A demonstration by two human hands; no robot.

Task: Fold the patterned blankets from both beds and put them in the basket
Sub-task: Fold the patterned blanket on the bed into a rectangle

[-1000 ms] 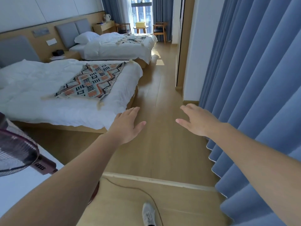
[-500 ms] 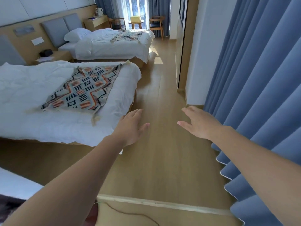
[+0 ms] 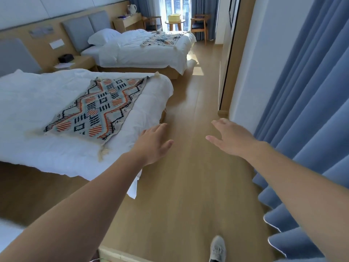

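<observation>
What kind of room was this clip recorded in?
Most likely a twin hotel room: two matching white beds, near bed and far bed, a shared headboard panel, and a kettle on the desk.

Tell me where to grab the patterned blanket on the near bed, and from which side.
Take the near patterned blanket by its tasselled corner, coming from the aisle side. It lies flat, turned cornerwise, and that corner points toward the left hand, near the bed edge. A pinch grip there should lift it clear.

Both bare arms reach forward, palms down, empty. Left hand [image 3: 154, 143] and right hand [image 3: 229, 139] spread their fingers, thumbs pointing toward each other.
</observation>
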